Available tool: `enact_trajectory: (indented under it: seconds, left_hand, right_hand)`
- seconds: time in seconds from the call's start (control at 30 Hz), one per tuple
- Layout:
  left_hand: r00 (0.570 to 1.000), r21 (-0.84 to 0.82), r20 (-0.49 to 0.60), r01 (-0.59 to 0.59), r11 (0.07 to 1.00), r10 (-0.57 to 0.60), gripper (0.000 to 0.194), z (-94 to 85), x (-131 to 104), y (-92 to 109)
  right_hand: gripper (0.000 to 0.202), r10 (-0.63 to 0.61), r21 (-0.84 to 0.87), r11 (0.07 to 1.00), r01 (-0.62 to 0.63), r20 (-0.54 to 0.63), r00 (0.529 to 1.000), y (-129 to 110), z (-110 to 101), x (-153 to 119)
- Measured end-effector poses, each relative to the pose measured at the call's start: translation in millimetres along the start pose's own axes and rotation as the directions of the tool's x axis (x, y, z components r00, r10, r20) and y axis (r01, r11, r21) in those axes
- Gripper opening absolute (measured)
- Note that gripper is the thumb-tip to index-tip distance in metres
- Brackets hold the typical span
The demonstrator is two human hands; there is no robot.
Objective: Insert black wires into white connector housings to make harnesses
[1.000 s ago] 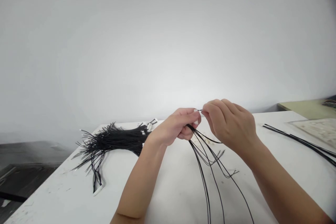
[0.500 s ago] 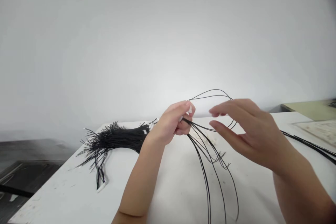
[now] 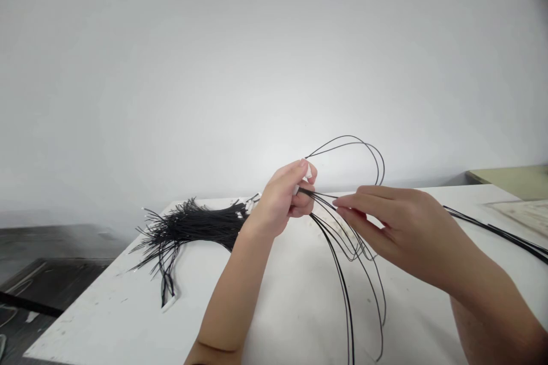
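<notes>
My left hand (image 3: 285,197) is closed on a white connector (image 3: 308,171) pinched at the fingertips, with a second white piece (image 3: 295,189) in the palm. Thin black wires (image 3: 338,262) run out of this hand, some hanging in curves over the table and two looping up and to the right. My right hand (image 3: 389,217) pinches a black wire between thumb and forefinger, just right of my left hand. Left of my left wrist lies a thick bundle of black wires (image 3: 201,225) with white connectors at its right end.
The white table (image 3: 141,319) stands against a pale wall. More black wires (image 3: 505,234) lie at its right side, near a light board (image 3: 524,211). A yellowish surface (image 3: 509,179) is at the far right, and dark clutter (image 3: 51,279) sits low at the left.
My right hand has moved slightly left and its fingers have closed on a wire. The wire loop stands a little higher. My left hand keeps its grip.
</notes>
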State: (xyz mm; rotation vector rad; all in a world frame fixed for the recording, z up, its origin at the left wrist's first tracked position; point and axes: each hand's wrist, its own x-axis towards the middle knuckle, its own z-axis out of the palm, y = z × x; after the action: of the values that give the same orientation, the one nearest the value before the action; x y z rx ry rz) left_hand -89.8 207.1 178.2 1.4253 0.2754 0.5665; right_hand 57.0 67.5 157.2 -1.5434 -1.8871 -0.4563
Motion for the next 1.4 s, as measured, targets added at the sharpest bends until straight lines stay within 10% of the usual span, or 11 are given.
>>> enact_trajectory:
  seconds: [0.43,0.93,1.07,1.27,1.4]
  left_hand:
    - [0.996,-0.031,0.084,0.043,0.999,-0.040,0.032,8.8,0.7,-2.1]
    - [0.992,-0.022,0.108,0.068,0.997,-0.065,0.031,13.2,2.4,-8.1]
    - [0.993,-0.016,0.089,0.079,0.997,-0.077,0.030,12.7,3.7,-8.5]
    - [0.994,-0.007,0.077,0.082,0.997,-0.082,0.032,9.9,7.0,-9.5]
    - [0.993,0.012,0.069,0.100,0.995,-0.100,0.030,8.4,10.2,-10.2]
  right_hand:
    - [0.014,0.288,0.506,0.806,-0.305,0.115,0.951,-7.7,7.3,15.2]
    - [0.032,0.409,0.478,0.748,-0.461,0.215,0.887,-7.2,14.4,13.1]
    - [0.030,0.404,0.634,0.552,-0.541,0.365,0.839,2.2,12.9,13.3]
    - [0.014,0.292,0.890,0.016,-0.456,0.433,0.853,22.7,7.4,18.4]
    - [0.012,0.296,0.918,0.057,-0.393,0.360,0.885,26.2,13.5,20.3]
